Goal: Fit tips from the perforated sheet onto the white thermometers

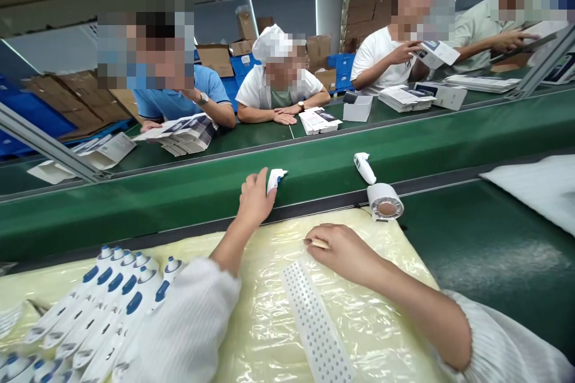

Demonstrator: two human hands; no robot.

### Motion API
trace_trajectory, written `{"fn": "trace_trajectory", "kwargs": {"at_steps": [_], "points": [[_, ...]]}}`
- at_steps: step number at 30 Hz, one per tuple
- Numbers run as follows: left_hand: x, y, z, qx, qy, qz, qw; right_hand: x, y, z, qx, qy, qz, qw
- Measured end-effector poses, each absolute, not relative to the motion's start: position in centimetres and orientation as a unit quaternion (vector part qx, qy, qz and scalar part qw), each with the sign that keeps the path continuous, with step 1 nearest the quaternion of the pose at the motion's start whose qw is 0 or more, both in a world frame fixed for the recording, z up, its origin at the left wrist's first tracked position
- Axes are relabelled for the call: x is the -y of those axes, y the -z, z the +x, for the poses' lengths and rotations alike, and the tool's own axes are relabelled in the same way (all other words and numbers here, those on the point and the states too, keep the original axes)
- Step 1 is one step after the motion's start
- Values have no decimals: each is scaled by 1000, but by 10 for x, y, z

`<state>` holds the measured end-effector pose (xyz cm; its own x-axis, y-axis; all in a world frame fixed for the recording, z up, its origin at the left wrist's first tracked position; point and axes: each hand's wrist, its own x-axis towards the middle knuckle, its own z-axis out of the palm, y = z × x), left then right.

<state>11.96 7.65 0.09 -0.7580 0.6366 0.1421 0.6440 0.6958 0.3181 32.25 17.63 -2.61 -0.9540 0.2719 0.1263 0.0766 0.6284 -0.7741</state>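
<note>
My left hand (255, 200) reaches over the green conveyor belt (202, 191), its thumb and fingers around a white ear thermometer (274, 180) with a blue button. Closed above the yellow plastic-wrapped work surface (265, 311), my right hand (344, 249) grips a thin pale stick (319, 243) with a dark tip. Below it lies a white strip with rows of small grey dots (314, 323). Several white thermometers with blue buttons (114, 281) lie in rows by my left forearm. Another white thermometer (364, 167) rests on the belt at the right.
A small round white fan-like device (385, 201) stands at the surface's back right corner. White foam sheeting (539, 188) lies at far right. Across the belt, several people sit at a bench with flat cartons (318, 120) and boxes. A metal strut (49, 140) slants at left.
</note>
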Motion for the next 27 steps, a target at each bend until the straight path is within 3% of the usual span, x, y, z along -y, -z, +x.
{"fn": "trace_trajectory", "kwargs": {"at_steps": [5, 9, 13, 15, 20, 23, 27], "points": [[1, -2, 193, 815, 169, -551, -56, -182, 25, 322, 870, -455, -112, 150], [41, 21, 237, 727, 69, -682, 21, -184, 19, 328, 851, -491, -77, 171], [55, 42, 256, 800, 40, -569, 184, -183, 14, 340, 872, -460, -53, 160], [59, 46, 260, 828, 29, -517, 217, -181, 12, 348, 886, -440, -61, 137], [60, 42, 261, 824, 34, -506, 254, -178, 12, 365, 915, -390, -81, 68], [52, 39, 261, 791, 74, -539, 279, -182, 14, 365, 929, -354, -71, 84], [35, 42, 262, 744, 141, -615, 221, -186, 20, 360, 943, -299, -70, 126]]}}
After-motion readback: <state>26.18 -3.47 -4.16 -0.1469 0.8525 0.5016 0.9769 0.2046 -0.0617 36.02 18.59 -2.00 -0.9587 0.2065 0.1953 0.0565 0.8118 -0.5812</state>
